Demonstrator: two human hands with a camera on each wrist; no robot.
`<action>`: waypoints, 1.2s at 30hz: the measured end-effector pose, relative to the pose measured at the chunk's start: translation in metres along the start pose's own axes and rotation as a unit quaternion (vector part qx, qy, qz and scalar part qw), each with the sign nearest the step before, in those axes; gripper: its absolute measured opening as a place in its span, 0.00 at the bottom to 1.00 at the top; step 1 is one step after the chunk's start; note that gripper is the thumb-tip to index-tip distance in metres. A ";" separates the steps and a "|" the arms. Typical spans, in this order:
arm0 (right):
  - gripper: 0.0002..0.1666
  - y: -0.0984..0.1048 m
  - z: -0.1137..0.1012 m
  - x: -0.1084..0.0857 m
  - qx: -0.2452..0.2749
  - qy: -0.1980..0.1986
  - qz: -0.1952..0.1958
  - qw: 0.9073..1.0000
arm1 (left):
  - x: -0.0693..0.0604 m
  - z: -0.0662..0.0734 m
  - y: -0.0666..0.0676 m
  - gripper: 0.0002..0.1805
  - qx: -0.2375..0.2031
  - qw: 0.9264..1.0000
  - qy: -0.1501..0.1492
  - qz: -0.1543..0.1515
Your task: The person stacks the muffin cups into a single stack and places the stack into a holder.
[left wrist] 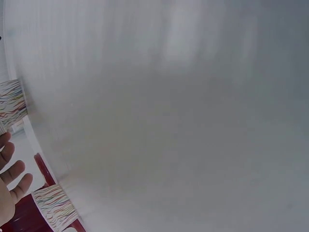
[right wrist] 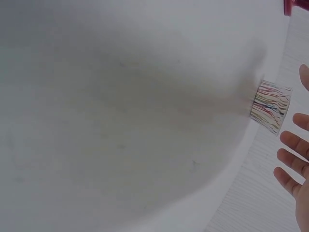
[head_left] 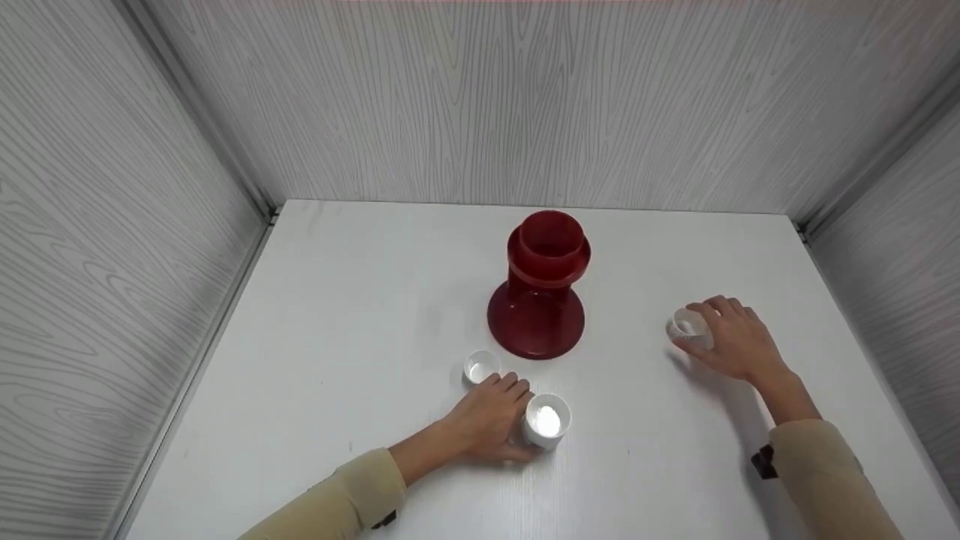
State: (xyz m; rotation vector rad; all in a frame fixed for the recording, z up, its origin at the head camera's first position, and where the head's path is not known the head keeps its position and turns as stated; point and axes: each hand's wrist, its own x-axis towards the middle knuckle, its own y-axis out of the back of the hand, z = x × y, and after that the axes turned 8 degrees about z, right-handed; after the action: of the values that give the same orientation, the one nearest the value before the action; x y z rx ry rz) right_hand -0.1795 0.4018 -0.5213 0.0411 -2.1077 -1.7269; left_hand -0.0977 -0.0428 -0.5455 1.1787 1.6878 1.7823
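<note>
In the head view, my left hand (head_left: 487, 420) lies low over the table beside a small white paper cup (head_left: 547, 421), its thumb and fingers spread on either side of the cup. A second paper cup (head_left: 481, 365) stands just past the knuckles. Colourful wavy lines cover both cups (left wrist: 55, 208) in the left wrist view, where the fingers (left wrist: 14, 170) look loosely extended. Farther right, my right hand (head_left: 731, 337) reaches about a third cup (head_left: 690, 328). The right wrist view has this patterned cup (right wrist: 272, 106) in front of spread fingers (right wrist: 292, 162), with a gap visible.
A dark red stand (head_left: 536, 322) with a round base and a flared, cup-like top rises at the table's middle, behind the left hand. The white table (head_left: 360, 300) is bounded by grey wood-grain panels (head_left: 465, 105) at the back and both sides.
</note>
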 end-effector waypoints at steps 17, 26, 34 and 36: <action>0.40 -0.004 0.009 -0.001 0.001 -0.025 -0.014 1.000 | 0.000 0.001 0.000 0.40 0.019 1.000 -0.003 0.001; 0.44 -0.008 0.015 0.000 -0.002 -0.037 -0.029 0.999 | 0.000 0.001 -0.001 0.39 0.009 1.000 -0.001 0.009; 0.47 -0.007 0.016 0.001 -0.006 -0.038 -0.044 0.998 | 0.000 0.000 -0.001 0.39 -0.001 1.000 0.001 0.009; 0.47 -0.007 0.016 0.002 -0.007 -0.039 -0.046 0.998 | 0.000 0.000 -0.001 0.39 0.002 1.000 0.000 0.009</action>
State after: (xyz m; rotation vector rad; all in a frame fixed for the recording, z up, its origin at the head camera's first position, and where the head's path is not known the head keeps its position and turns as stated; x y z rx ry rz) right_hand -0.1881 0.4147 -0.5297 0.0680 -2.1812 -1.8230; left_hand -0.0974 -0.0425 -0.5464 1.1989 1.6858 1.7895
